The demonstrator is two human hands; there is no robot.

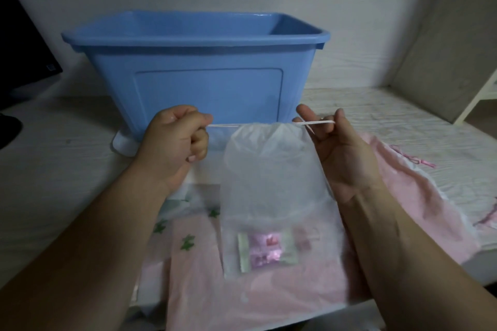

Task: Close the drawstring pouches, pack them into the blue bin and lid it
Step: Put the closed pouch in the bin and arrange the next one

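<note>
The left hand and right hand were bare, and so were both forearms; tendon ridges lined the right wrist.

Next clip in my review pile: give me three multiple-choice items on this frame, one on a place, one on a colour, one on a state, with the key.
1. Where is the white pouch relative to the blue bin?
A. inside it
B. in front of it, hung between both hands
C. lying on its rim

2. What colour is the cord being pulled?
A. red
B. black
C. white

3. How does the bin stand?
A. upright and open
B. upright with its lid on
C. tipped on its side

Key: 1 B, the left hand and right hand hold the pouch up by its cord in front of the bin's wall; 2 C, the cord shows white at both hands; 3 A, the rim is bare and the inside shows.
</note>
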